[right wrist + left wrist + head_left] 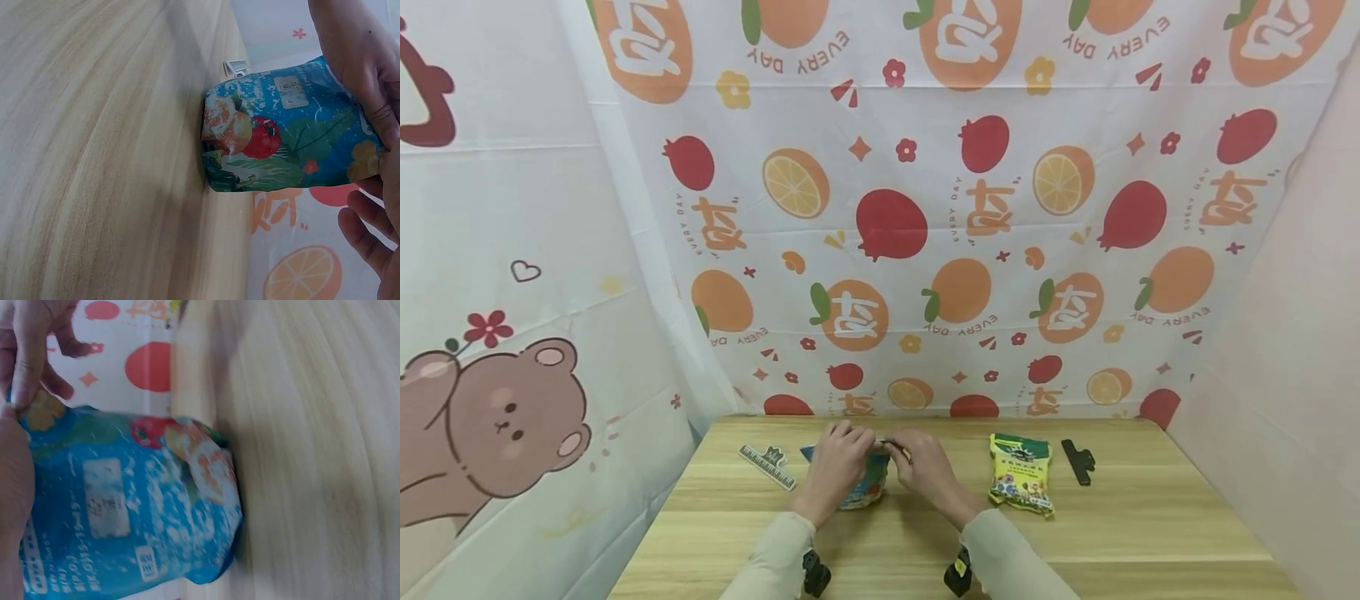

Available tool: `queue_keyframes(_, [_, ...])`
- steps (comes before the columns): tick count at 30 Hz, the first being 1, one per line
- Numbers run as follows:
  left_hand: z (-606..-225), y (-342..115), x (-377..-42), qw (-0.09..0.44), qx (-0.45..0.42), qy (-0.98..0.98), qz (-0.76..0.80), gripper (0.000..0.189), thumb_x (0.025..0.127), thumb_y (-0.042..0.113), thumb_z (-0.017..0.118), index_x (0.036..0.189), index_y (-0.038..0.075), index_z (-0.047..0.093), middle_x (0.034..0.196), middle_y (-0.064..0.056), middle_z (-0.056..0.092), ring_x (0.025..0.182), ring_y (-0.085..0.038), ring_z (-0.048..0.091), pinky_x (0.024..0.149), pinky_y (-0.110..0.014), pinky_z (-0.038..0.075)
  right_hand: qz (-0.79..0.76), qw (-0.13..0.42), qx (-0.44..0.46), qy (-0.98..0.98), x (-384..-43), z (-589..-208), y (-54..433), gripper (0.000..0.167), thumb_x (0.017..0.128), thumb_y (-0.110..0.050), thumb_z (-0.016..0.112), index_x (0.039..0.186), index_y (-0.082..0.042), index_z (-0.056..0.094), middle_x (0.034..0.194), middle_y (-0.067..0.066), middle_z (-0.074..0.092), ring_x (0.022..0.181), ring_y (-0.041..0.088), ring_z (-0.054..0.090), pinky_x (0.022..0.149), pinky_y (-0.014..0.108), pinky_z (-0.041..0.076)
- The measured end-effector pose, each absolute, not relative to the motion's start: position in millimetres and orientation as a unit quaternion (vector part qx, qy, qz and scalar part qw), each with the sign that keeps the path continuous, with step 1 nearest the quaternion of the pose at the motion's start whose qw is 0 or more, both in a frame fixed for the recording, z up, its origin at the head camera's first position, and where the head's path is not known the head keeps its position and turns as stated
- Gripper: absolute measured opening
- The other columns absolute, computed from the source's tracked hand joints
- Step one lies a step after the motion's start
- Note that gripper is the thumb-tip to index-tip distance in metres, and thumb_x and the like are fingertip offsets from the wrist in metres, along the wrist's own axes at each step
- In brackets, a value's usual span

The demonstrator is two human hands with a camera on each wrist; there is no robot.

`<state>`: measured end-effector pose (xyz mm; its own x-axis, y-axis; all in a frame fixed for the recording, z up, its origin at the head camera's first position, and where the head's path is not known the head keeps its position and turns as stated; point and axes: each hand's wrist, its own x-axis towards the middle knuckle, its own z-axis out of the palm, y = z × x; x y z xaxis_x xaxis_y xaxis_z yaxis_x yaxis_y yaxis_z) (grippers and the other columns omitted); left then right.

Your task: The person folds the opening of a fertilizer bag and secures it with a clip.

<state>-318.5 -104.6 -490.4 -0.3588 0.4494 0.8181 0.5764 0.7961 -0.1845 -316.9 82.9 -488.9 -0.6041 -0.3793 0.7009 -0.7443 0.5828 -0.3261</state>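
A blue bag (867,490) printed with vegetables and flowers stands upright on the table between my hands. My left hand (838,468) grips its top edge from the left. My right hand (925,471) pinches the top corner at the right. In the left wrist view, the bag's printed face (119,500) shows white lettering and a pale label, and its lower end looks crumpled. From the right wrist, the bag (281,134) shows a tomato and leaves, and some right fingers (362,231) extend away from it. The fingertips on the top edge are partly hidden.
A piano-key-patterned clip (767,467) lies on the wooden table (1112,533) left of the bag. To the right lie a yellow and green packet (1021,473) and a black clip (1078,462). A fruit-print cloth (940,333) hangs behind the table's back edge.
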Motion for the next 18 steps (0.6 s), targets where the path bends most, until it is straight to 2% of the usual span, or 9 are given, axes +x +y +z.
queue_keyframes(5, [-494.0,-107.9,-321.3,0.489,-0.307,-0.815,-0.044,0.021,0.088,0.019,0.074,0.079,0.016,0.056,0.069,0.004,0.065,0.067,-0.016,0.043,0.064,-0.031,0.036,0.300,0.305,0.324,-0.844,-317.6,-491.9,82.9,0.010,0.096,-0.010,0.069,0.100,-0.012,0.077,0.092,0.001,0.078,0.078,0.010,0.070,0.067,0.021,0.056])
queue_keyframes(10, [-491.6,-110.4,-318.7,0.483,-0.310,-0.817,-0.046,0.022,0.088,0.018,0.076,0.079,0.016,0.056,0.072,0.004,0.068,0.067,-0.015,0.047,0.064,-0.030,0.038,0.286,0.313,0.319,-0.848,-317.6,-492.8,83.3,0.009,0.095,-0.011,0.070,0.099,-0.015,0.078,0.091,-0.003,0.078,0.079,0.009,0.067,0.069,0.024,0.055])
queue_keyframes(18, [-487.3,-114.5,-316.3,0.462,-0.303,-0.831,-0.067,0.021,0.087,0.022,0.078,0.078,0.015,0.060,0.071,0.003,0.073,0.063,-0.013,0.050,0.060,-0.027,0.038,0.284,0.311,0.314,-0.851,-315.5,-491.3,83.4,0.010,0.097,-0.014,0.069,0.101,-0.015,0.078,0.091,-0.004,0.078,0.078,0.009,0.064,0.065,0.021,0.052])
